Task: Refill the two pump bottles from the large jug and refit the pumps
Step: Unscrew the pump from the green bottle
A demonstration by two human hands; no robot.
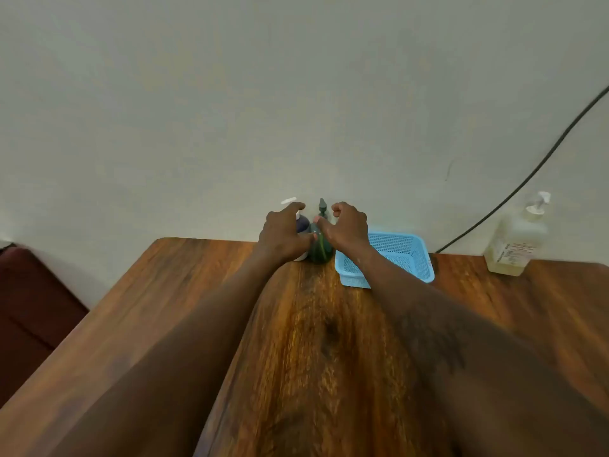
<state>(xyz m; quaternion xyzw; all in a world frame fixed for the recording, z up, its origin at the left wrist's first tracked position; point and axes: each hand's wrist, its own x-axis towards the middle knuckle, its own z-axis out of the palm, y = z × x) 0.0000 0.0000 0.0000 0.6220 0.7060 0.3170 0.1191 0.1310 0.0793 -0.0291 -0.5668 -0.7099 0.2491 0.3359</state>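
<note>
Two small pump bottles stand against the wall at the table's far edge. The green bottle [319,248] has a dark green pump on top. To its left, the dark blue bottle [302,224] with a white pump is mostly hidden behind my left hand [282,237], which wraps around it with fingers curved. My right hand [349,225] reaches the green bottle from the right, thumb touching its shoulder, fingers curled. A large clear jug [512,240] of pale yellow liquid, fitted with a white pump, stands at the far right. The picture is blurred.
A light blue mesh basket [408,255] sits just right of the green bottle, under my right wrist. A black cable [540,166] runs down the wall behind the table. The wooden table [316,341] stretches toward me. A dark red seat [29,308] lies at the left.
</note>
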